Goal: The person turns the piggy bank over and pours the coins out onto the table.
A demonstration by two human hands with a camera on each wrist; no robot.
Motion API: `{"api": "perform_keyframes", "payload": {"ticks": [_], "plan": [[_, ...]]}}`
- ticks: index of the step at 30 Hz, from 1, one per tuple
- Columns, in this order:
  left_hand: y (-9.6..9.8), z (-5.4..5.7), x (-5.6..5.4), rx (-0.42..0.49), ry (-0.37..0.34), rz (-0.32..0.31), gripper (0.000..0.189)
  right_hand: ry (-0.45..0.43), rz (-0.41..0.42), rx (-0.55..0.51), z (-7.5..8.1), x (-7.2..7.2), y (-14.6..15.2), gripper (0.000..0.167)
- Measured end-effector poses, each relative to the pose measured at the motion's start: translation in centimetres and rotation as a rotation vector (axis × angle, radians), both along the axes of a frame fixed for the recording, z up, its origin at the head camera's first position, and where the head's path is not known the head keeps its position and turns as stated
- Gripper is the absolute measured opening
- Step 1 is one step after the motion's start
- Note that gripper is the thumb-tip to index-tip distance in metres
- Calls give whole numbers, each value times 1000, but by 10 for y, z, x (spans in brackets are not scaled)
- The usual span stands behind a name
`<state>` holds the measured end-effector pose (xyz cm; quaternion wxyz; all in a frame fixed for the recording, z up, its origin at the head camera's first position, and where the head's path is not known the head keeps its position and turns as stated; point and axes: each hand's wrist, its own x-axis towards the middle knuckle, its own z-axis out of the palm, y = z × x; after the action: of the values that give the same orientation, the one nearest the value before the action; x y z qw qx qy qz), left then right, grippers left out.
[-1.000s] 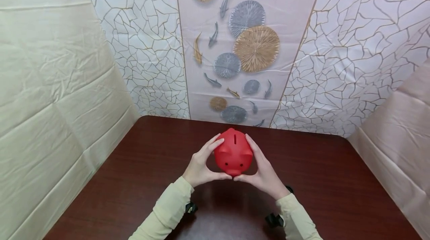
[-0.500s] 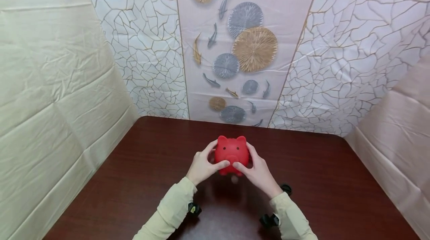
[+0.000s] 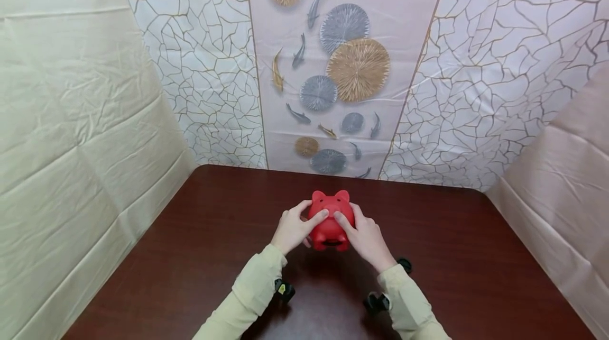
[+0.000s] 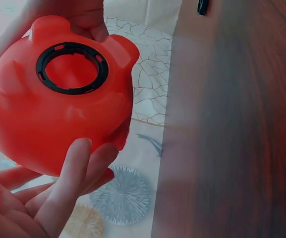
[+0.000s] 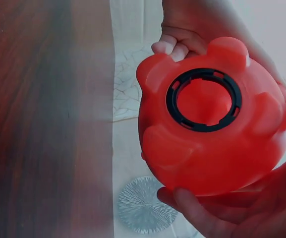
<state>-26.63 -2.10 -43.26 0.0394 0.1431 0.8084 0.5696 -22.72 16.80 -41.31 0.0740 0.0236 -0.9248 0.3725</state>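
Between both hands a red piggy bank (image 3: 330, 230) is held above the table, tilted back so that its face points upward and its feet toward me. My left hand (image 3: 291, 230) grips its left side, thumb across the snout area. On the other side my right hand (image 3: 367, 237) grips it likewise, its thumb near the other one. Both wrist views look at the underside, where a black ring (image 4: 73, 91) surrounds a round opening among the stubby feet. Through that opening the red inside shows. The coin slot on the back is hidden.
A dark reddish-brown table (image 3: 200, 255) lies beneath the hands. Behind it hangs a patterned cloth (image 3: 323, 134) with fish and round motifs; a cream cloth (image 3: 85, 134) stands along the left. A black wrist device (image 3: 376, 303) sits under the right sleeve.
The piggy bank has been tipped backward in both hands: its slotted top faced up at first, then its face came into view, and now its belly shows. Both hands turned with it.
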Motion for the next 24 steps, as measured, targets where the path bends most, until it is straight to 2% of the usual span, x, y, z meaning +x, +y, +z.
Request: {"api": "perform_keyframes", "payload": {"ticks": [4, 8, 14, 16, 20, 24], "plan": [[3, 4, -3, -28, -17, 1, 65, 11, -12, 30, 2, -3, 2, 66], [3, 6, -5, -25, -18, -30, 65, -1, 12, 25, 2, -4, 7, 70], [-4, 6, -6, 26, 41, -153, 70, 5, 169, -94, 4, -2, 16, 81], [-6, 5, -6, 42, 78, -195, 75, 44, 223, -123, 4, -2, 19, 85], [-8, 4, -7, 88, 143, -259, 87, 194, 316, -98, 3, -3, 23, 94], [-7, 4, -4, 122, 198, -280, 97, 360, 374, -46, 1, -4, 24, 104]]}}
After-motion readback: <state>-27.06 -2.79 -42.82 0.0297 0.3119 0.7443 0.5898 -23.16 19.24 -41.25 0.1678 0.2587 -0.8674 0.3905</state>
